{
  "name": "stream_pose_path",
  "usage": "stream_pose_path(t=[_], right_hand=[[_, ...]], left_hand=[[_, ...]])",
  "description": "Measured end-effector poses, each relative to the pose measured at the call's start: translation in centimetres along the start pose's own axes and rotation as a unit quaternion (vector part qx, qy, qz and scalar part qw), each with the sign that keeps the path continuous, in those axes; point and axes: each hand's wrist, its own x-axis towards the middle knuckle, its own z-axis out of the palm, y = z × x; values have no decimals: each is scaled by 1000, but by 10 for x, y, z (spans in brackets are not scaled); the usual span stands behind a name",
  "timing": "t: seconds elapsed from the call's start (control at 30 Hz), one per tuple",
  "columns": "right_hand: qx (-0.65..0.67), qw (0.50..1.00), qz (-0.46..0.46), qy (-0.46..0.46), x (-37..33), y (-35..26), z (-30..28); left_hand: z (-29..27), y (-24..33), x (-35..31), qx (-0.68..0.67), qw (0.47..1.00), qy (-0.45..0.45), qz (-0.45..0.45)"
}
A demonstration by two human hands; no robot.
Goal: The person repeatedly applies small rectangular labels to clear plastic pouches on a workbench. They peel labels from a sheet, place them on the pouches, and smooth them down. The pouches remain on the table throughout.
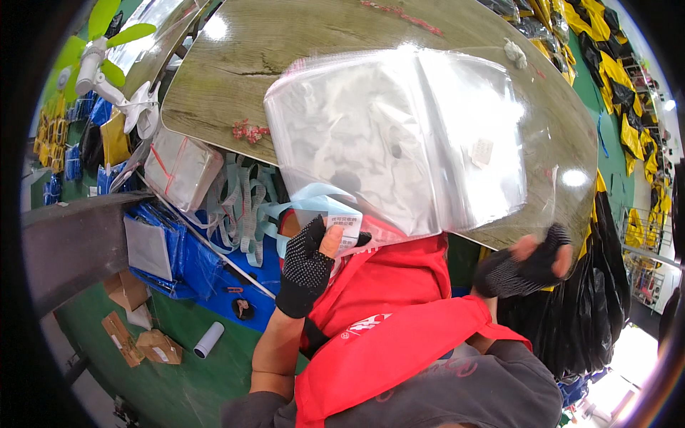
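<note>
My left hand [305,271], in a black fingerless glove with pale dots, pinches a white printed label [344,227] on a pale blue backing strip [317,191]. The strip loops back to the left. My right hand [528,265], gloved alike, is held over the table's right front edge, its fingers bent and apart. A faint clear streak rises above it; I cannot make out whether it is plastic or glare. Between and beyond my hands lies a broad stack of clear plastic bags [357,135]. One small white label [481,152] sits on its right part.
The wood-patterned table [214,93] has a curved edge. Coiled label strips [246,207] hang left of my left hand, beside a bundle of clear bags [182,171]. A green fan [91,64] stands at far left. Black plastic bags [571,314] hang at right.
</note>
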Motion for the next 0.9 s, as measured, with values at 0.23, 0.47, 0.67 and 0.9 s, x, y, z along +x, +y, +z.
stream_pose_path(t=[0.23,0.47,0.67,0.9], right_hand=[[323,705,364,-516,-28,-94,57],[381,734,-8,-562,-20,-69,74],[407,719,211,-522,-24,-57,85],[122,847,-242,-457,-36,-39,102]], left_hand=[[7,21,-22,-41,998,33,33],[-15,10,-32,145,989,4,4],[-29,8,-31,206,979,-10,-7],[-85,13,-51,14,966,259,12]])
